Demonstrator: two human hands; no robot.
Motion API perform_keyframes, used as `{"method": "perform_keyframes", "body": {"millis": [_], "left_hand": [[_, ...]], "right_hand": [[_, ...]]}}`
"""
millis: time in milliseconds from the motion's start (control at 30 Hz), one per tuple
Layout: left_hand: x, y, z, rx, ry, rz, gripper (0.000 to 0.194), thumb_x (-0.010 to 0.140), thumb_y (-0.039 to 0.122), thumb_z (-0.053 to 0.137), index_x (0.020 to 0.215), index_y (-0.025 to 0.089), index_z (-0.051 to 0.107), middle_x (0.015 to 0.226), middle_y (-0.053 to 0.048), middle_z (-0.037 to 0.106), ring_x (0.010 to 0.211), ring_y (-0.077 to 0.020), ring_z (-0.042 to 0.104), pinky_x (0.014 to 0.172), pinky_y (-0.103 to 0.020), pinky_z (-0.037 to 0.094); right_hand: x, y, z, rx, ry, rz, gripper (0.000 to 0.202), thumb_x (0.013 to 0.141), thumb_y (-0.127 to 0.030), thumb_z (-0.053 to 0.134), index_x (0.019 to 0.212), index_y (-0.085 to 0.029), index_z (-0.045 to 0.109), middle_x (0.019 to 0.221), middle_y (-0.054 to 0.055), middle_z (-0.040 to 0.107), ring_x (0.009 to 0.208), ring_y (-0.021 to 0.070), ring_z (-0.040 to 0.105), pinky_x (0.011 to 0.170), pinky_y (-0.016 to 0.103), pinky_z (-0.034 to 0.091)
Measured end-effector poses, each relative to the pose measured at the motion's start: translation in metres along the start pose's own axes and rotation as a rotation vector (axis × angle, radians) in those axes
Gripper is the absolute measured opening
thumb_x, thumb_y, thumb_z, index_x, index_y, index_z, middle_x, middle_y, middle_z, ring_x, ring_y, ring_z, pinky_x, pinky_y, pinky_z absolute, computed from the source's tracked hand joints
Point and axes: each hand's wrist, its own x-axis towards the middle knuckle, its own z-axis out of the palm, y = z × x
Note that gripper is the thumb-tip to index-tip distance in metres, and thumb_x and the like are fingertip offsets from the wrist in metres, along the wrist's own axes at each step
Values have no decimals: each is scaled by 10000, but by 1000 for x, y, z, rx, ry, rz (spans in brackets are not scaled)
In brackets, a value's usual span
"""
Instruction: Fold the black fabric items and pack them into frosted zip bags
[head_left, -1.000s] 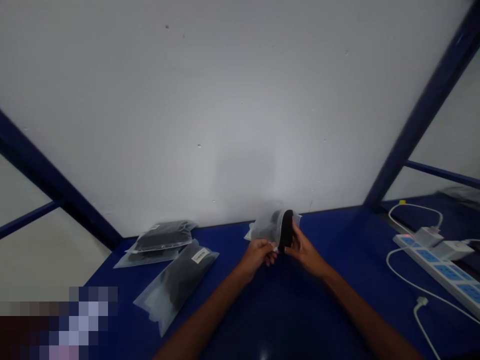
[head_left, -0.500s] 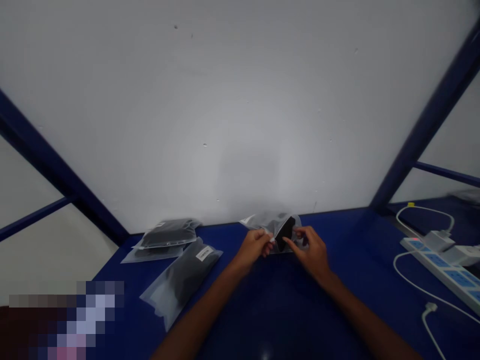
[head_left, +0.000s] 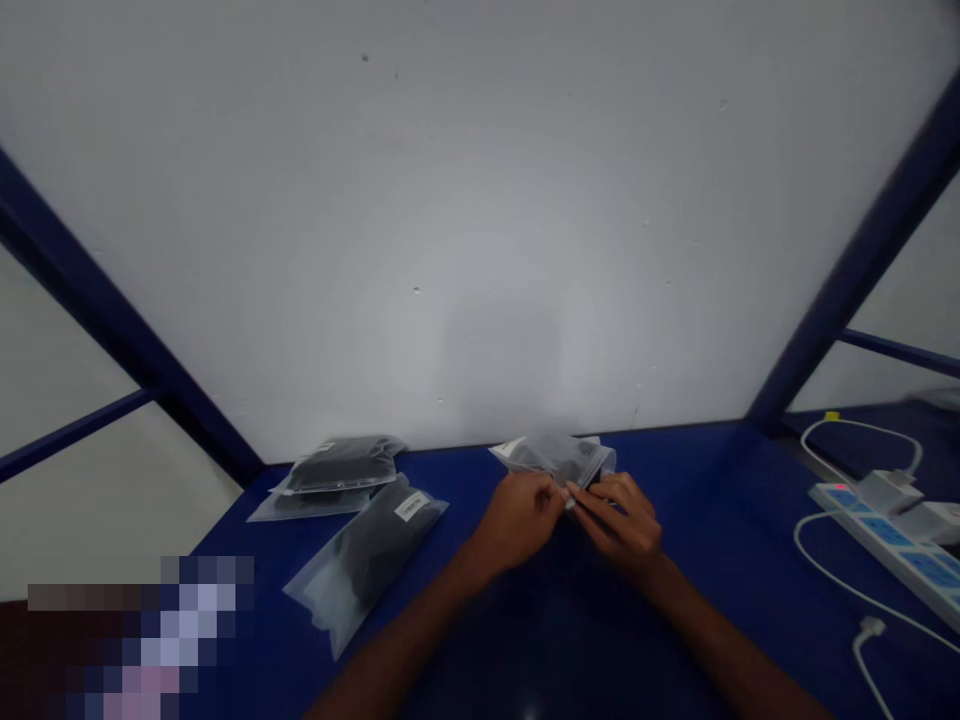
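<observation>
A translucent plastic bag (head_left: 551,455) with something dark inside lies near the wall, at the back middle of the blue table (head_left: 697,500). My left hand (head_left: 523,515) pinches the near edge of this bag, close to a small white piece on that edge. Right beside it, my right hand (head_left: 622,520) has its thumb and fingers closed on the same edge, at the bag's right corner. The fingertips of both hands nearly touch. Most of the dark item is hidden by the bag and the fingers.
More bags with dark contents (head_left: 345,465) lie stacked at the back left, and a labelled bag (head_left: 382,545) is in front of them. A power strip (head_left: 892,540) with plugs and white cables stands at the right.
Both hands have moved closer together at the bag's near edge. The dark item, which showed plainly between them, is now mostly covered. The view has shifted slightly.
</observation>
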Motion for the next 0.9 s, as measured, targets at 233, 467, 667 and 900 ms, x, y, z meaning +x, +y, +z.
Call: {"method": "perform_keyframes", "body": {"millis": [233, 467, 667, 900], "left_hand": [[-1, -11, -5, 433, 69, 566, 232, 937, 252, 425, 1071, 147, 582, 1024, -122, 633, 927, -204, 601, 776, -321, 503], [2, -21, -4, 637, 91, 700, 280, 956, 153, 348, 976, 127, 627, 840, -93, 658, 740, -172, 612, 635, -277, 483], [1, -20, 0, 634, 48, 767, 301, 959, 136, 329, 891, 116, 622, 816, -109, 640, 733, -176, 598, 630, -293, 468], [-1, -21, 6, 561, -4, 753, 358, 964, 163, 282, 866, 128, 625, 817, -123, 637, 757, -188, 605, 675, -324, 504]], "right_hand": [[3, -2, 0, 49, 54, 96, 276, 768, -101, 670, 983, -268, 717, 695, 27, 659, 644, 184, 599, 576, 359, 519], [0, -2, 3, 87, 110, 111, 267, 726, -88, 699, 921, -270, 726, 666, 13, 647, 594, 173, 580, 533, 350, 505], [-2, 0, 4, 128, 125, 126, 213, 724, -116, 701, 866, -273, 723, 612, -5, 620, 544, 164, 561, 499, 330, 471], [7, -3, -3, 207, 25, 126, 137, 741, -106, 678, 761, -242, 687, 591, -3, 594, 534, 156, 529, 513, 322, 439]]}}
